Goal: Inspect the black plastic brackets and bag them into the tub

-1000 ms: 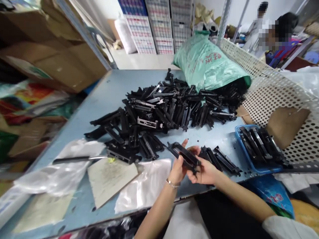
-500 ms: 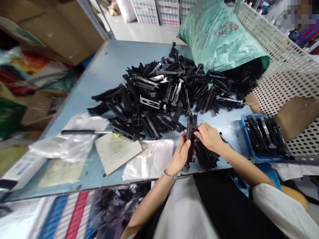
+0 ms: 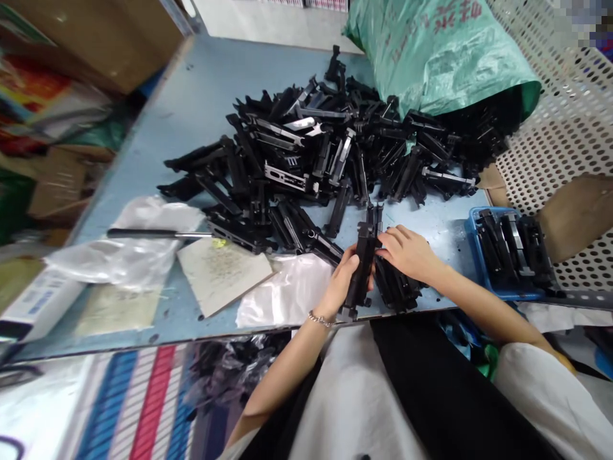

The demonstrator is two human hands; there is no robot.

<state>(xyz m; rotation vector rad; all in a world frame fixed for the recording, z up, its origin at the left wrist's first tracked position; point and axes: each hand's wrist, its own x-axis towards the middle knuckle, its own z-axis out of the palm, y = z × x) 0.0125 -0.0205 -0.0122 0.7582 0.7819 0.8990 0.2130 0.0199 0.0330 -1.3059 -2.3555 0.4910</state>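
Observation:
My left hand (image 3: 342, 278), with a bracelet at the wrist, is closed around a long, narrow black part (image 3: 363, 263) with squared, stepped ends. The part stands tilted over the table's front edge. My right hand (image 3: 406, 252) has its fingertips bent against the upper right side of that part; where they meet it is partly hidden. Under the right hand lies a small bunch of similar black parts (image 3: 398, 287). Beyond both hands spreads a large heap of such black parts (image 3: 297, 153), a few with silvery metal strips.
A green sack (image 3: 440, 57) spills parts at the back right. A blue basket (image 3: 483, 275) of parts stands right, beside a perforated cream panel (image 3: 555, 128). At left lie a screwdriver (image 3: 143, 234), a whitish tile (image 3: 223, 275) and clear plastic bags (image 3: 287, 291).
The view has dipped slightly and moved closer to the table. The held part is now tilted more, its lower end leaning left. Both hands stay on it.

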